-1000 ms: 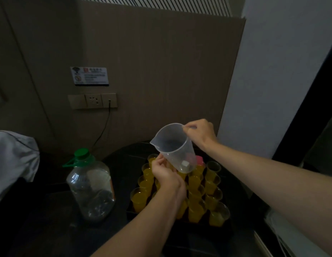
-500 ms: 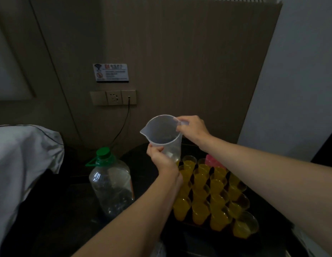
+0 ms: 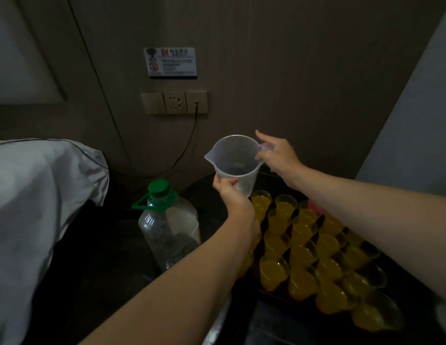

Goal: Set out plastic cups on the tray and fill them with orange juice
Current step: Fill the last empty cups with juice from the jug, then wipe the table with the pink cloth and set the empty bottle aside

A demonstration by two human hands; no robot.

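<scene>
Loosened, right hand (image 3: 279, 158) spreads beside the jug (image 3: 235, 163), left hand (image 3: 232, 195) pinching its base.

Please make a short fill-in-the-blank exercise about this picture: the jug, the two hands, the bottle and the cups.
1. The left hand grips the measuring jug near its ____.
2. The cap on the big clear bottle is ____.
3. The cups on the tray hold a liquid coloured ____.
4. The right hand touches the jug at its ____.

Missing words: base; green; orange; handle
</scene>
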